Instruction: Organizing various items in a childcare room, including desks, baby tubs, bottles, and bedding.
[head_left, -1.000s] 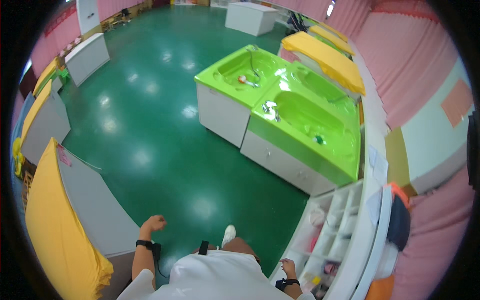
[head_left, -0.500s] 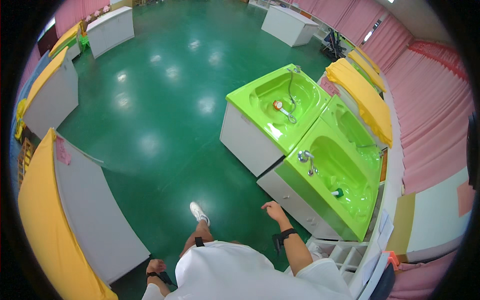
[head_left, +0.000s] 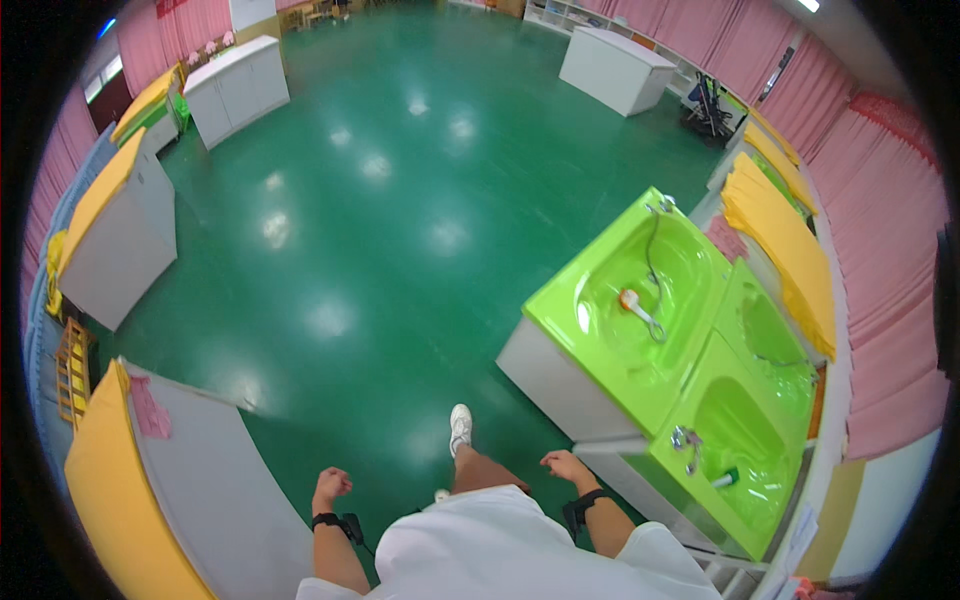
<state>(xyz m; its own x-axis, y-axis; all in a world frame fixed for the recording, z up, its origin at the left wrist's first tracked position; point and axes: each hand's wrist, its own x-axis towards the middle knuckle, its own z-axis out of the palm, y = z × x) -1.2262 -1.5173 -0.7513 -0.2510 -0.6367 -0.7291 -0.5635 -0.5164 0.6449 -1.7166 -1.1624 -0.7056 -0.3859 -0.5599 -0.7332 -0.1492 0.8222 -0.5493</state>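
Note:
My left hand (head_left: 332, 486) hangs in front of me with its fingers loosely curled in; no object shows in it. It is nearest to the white side of a cabinet with a yellow cover (head_left: 100, 455). On the other side, my right hand (head_left: 565, 464) is likewise curled, with nothing seen in its fingers. It is apart from a white cabinet under a bright green basin unit (head_left: 655, 440). Black bands (head_left: 335, 524) circle both wrists. In the farther green basin (head_left: 592, 300) lies an orange and white shower head (head_left: 632, 302) on a hose.
A green floor (head_left: 380, 240) stretches ahead, with my white shoe (head_left: 460, 425) on it. White cabinets (head_left: 615, 75) stand far off, and a folded dark stroller (head_left: 708, 108) is at the back right. Yellow-covered units (head_left: 780, 245) line the right side by pink curtains (head_left: 885, 270).
I have moved forward, and the basins and cabinets sit lower in view. My left hand has swung up and forward; the right hand's fingers look more curled.

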